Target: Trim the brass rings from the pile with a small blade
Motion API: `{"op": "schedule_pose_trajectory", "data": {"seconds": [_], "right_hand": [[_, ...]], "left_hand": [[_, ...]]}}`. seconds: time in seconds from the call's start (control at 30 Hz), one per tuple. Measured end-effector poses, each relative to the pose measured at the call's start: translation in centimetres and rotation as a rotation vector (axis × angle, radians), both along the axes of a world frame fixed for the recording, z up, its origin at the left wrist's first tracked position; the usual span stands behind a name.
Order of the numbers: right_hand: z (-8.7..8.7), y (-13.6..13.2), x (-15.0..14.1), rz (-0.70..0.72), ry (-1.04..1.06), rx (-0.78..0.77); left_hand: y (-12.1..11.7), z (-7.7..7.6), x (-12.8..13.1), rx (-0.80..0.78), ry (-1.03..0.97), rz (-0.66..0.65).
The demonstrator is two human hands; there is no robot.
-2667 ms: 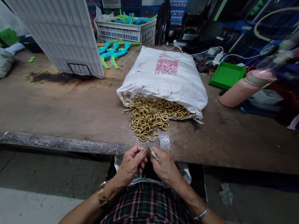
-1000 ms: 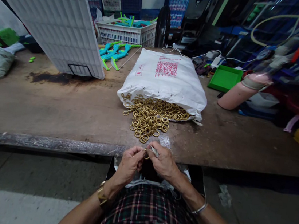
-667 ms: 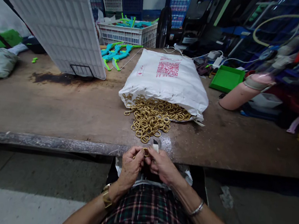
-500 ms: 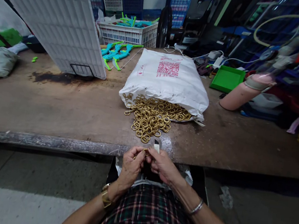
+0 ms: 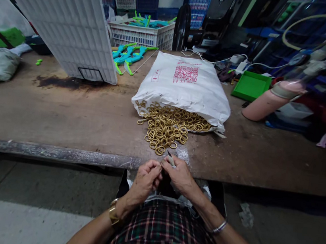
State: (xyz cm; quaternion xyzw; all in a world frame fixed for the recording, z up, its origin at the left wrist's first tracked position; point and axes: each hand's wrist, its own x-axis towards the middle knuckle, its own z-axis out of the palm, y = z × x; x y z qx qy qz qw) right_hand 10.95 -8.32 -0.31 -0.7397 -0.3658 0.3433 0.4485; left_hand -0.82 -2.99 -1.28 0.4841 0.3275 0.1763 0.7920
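The left hand (image 5: 148, 178) is closed, its thumb and fingers drawn into a pinch at the near edge of the tabletop (image 5: 60, 124); whatever is pinched there cannot be made out. By the right hand (image 5: 180, 176) a white-handled blade (image 5: 171, 160) is gripped, its dark tip pointed forward, away from the body, and the fingertips of both hands are brought together. The gold-coloured rings (image 5: 164, 132) are heaped just ahead of the hands, spilled from the mouth of a white sack (image 5: 182, 86) lying farther beyond. For close work of this kind, a firm pinch by the left hand is probably best kept, with its fingertips held clear of the cutting edge. The blade is likely best guided in short, light strokes, and the hands steadied against each other so that slips are limited.
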Motion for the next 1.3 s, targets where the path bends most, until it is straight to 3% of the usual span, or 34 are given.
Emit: {"op": "schedule_pose_trajectory", "data": {"seconds": [0.17, 0.3, 0.5, 0.93, 1.13, 1.3], "right_hand": [[-0.4, -0.1, 0.3, 0.023, 0.032, 0.030], [-0.8, -0.5, 0.8, 0.006, -0.148, 0.002], [-0.8, -1.3, 0.4, 0.222, -0.461, -0.061], [-0.3, -1.3, 0.3, 0.404, -0.699, -0.277], [-0.5, -0.3, 1.2, 0.252, -0.826, -0.394], [-1.0, 1.3, 2.7, -0.003, -0.885, -0.269]], "left_hand": [[0.0, -0.1, 0.0, -0.072, -0.033, 0.011], [0.1, -0.1, 0.1, -0.073, -0.058, 0.030], [0.3, -0.3, 0.1, -0.033, -0.096, 0.042], [0.2, 0.1, -0.2, 0.107, 0.017, 0.045], [-0.3, 1.0, -0.8, -0.001, -0.119, -0.004], [-0.1, 1.5, -0.6, -0.170, -0.177, -0.014]]}}
